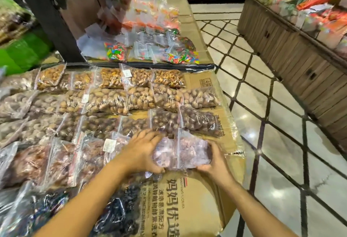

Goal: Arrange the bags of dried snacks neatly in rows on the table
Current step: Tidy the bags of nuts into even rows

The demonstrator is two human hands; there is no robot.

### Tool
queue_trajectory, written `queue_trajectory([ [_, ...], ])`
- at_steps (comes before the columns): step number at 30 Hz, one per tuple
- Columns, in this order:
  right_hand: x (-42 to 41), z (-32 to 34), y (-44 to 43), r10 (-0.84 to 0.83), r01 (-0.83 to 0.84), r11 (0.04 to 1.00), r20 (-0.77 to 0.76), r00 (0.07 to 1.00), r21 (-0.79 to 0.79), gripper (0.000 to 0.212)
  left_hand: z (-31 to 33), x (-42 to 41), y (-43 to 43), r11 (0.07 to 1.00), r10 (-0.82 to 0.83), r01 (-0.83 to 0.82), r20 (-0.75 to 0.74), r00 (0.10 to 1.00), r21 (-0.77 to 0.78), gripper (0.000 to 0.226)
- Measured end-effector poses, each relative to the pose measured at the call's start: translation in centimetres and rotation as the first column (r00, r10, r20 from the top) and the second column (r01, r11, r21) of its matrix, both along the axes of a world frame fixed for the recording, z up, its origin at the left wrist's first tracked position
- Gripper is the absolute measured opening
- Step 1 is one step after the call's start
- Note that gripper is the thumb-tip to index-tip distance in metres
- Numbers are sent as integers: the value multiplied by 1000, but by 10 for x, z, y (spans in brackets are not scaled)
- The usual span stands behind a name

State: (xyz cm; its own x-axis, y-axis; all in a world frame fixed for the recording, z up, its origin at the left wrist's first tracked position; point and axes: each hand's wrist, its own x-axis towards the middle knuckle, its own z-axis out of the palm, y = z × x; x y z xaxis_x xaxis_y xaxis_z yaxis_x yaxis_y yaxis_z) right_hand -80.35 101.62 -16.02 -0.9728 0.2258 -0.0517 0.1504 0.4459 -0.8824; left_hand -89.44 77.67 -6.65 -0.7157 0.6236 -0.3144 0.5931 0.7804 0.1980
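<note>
Clear zip bags of dried snacks lie in rows on a table covered with flattened cardboard. Both hands hold one bag of pale purplish-pink pieces at the right end of the fourth row. My left hand grips its left side, my right hand its lower right corner. Behind it lies a row of dark brown nuts, then light brown nuts, then golden nuts. Reddish-brown bags fill the row to the left. Dark, nearly black bags lie nearest me.
A second table behind holds bags of coloured candy and orange snacks. A dark post rises at the back left. A tiled aisle runs along the right, with a wooden display counter of packets beyond it.
</note>
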Motion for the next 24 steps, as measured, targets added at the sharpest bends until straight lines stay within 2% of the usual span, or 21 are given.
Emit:
queue_trajectory([
  [2,-4,4,-3,106,-111,982,45,993,155,98,-2,2,-3,1000,1,-2,22,1000,20,113],
  [4,-8,9,0,225,-240,888,85,971,392,109,-3,4,-7,999,19,-18,-23,1000,51,115],
  [5,-8,13,3,266,-291,848,120,957,443,116,-2,5,-12,997,44,-40,-48,998,73,117],
  [6,-8,18,6,287,-329,838,159,944,436,124,-2,6,-19,993,81,-74,-70,994,96,118],
  [8,-6,29,9,278,-332,885,201,939,326,130,-2,7,-41,981,150,-133,-114,982,144,122],
  [10,-6,42,1,251,-279,932,143,957,232,127,2,7,-68,977,182,-165,-121,976,138,128],
  [12,-11,57,-16,279,-288,932,72,958,219,122,7,6,-93,980,195,-191,-86,977,61,133],
  [15,-24,74,-54,423,-430,839,100,901,332,119,4,6,-112,986,164,-167,-90,982,-25,131],
  [19,-44,80,-93,525,-582,636,269,808,507,129,-10,6,-113,982,188,-184,-107,976,40,125],
  [22,-49,88,-115,518,-576,651,265,813,495,123,-9,7,-117,990,129,-122,-89,988,73,122],
  [24,-51,96,-130,532,-579,628,256,807,520,121,-6,3,-132,985,138,-121,-141,980,123,122],
])
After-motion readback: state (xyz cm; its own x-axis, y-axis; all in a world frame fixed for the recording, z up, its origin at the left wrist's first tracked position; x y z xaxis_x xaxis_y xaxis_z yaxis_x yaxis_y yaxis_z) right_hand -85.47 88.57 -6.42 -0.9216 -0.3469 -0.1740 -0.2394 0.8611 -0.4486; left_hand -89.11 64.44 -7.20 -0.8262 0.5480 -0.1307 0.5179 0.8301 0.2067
